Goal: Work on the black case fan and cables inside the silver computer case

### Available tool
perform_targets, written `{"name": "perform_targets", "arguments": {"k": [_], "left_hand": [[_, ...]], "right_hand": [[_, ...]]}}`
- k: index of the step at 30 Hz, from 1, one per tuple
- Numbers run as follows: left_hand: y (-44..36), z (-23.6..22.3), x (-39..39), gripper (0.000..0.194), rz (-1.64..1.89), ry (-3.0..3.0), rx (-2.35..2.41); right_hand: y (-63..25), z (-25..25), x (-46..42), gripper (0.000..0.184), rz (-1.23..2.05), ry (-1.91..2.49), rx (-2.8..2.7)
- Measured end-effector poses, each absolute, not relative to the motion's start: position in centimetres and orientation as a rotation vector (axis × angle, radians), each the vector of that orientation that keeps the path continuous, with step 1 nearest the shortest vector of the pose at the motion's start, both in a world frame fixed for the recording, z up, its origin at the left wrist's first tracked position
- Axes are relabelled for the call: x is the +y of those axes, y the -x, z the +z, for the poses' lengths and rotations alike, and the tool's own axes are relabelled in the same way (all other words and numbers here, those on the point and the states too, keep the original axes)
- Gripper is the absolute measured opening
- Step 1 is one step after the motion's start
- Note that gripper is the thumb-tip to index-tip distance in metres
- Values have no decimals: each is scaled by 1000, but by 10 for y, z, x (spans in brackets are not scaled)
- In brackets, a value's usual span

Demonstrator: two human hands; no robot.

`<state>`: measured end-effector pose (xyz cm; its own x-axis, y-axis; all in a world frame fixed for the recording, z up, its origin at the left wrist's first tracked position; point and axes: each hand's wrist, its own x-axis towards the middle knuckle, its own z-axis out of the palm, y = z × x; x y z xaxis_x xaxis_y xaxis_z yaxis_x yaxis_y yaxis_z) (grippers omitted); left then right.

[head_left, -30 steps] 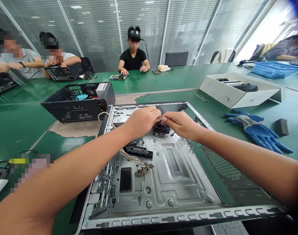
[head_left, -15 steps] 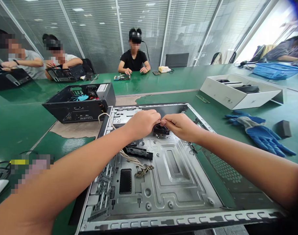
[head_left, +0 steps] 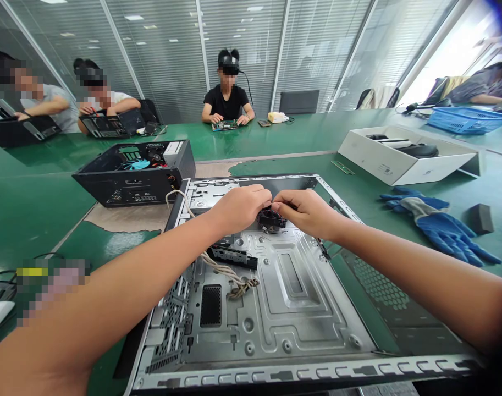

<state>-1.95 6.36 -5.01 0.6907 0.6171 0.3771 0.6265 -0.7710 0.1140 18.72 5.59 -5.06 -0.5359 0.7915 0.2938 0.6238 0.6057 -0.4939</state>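
White glare fills the window (head_left: 457,47) at right, the table (head_left: 275,143) shines softly, and edges look stretched

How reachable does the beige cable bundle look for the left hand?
Probably yes: the beige cable bundle rests on the case floor, its twisted end uncovered, nearer the wearer than the left hand. The way over the black bracket between looks free. That hand is curled close to the right hand.
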Motion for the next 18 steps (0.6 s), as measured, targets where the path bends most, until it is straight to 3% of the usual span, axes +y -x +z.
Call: {"name": "perform_targets", "arguments": {"k": [9, 18], "left_hand": [[19, -50, 61, 17, -797, 2863, -1013], [17, -44, 56, 23, -596, 2778, -1110]], "right_hand": [[-188, -49, 57, 32, 462, 1099, -2361], [-187, -50, 55, 33, 501, 1116, -2393]]}}
